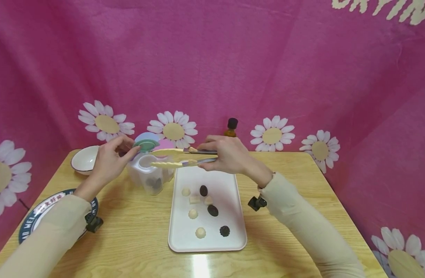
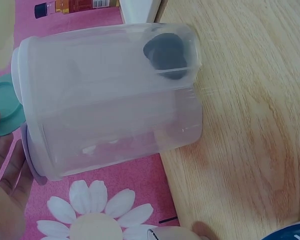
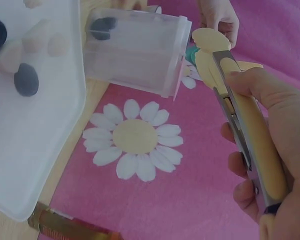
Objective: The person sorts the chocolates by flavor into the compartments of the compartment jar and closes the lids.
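Note:
My left hand (image 1: 111, 158) pinches a green flip lid (image 1: 146, 145) and holds it raised at the top of a translucent divided container (image 2: 110, 95). A dark piece (image 2: 166, 55) lies at the bottom of one compartment. In my right hand (image 1: 228, 155) are metal tongs (image 3: 252, 135) with cream-coloured tips. Those tips stand apart over the container's uncovered round opening (image 1: 147, 161), with no piece visible between them. On the white tray (image 1: 230, 185), dark chocolates (image 1: 213, 210) and cream-coloured ones (image 1: 200, 233) lie scattered.
A white bowl (image 1: 84, 159) is at the back left, and a blue-rimmed plate (image 1: 26, 224) sits partly under the left forearm. Behind the right hand stands a bottle with a black cap (image 1: 232, 123). Pink daisy-print cloth (image 1: 212, 69) hangs beyond the wooden table (image 1: 285, 216).

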Tool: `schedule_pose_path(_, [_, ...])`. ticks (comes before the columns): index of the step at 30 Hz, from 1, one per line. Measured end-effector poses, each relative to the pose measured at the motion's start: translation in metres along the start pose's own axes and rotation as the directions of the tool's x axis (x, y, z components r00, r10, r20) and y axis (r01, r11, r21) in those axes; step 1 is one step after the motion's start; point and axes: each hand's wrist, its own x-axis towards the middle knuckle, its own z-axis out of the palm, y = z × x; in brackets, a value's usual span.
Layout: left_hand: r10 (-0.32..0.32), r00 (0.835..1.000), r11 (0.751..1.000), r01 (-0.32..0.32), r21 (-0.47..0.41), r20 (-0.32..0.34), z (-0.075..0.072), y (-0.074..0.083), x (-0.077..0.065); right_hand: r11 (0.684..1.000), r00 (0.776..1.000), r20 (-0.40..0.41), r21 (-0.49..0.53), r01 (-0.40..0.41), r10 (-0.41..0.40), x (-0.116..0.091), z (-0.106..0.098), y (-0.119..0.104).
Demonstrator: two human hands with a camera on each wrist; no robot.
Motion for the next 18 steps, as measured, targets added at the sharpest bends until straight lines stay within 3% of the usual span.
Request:
schedule_pose_path(9, [-0.007,1.000,1.000,0.007,0.002,-0.003,0.002,0.000,0.000,0.993,0.993,0.009,0.021,-0.115,0.115,-0.042,-0.013,0.018])
schedule_pose_path(14, [-0.024,1.000,1.000,0.024,0.000,0.000,0.002,-0.001,0.000,0.991,0.991,-0.007,0.012,-0.137,0.137,-0.067,-0.014,0.034])
schedule_pose_path(18, [-0.023,1.000,1.000,0.023,-0.008,-0.003,0.001,-0.001,0.000,0.988,0.988,0.030,-0.012,-0.152,0.152,-0.085,-0.009,0.046])
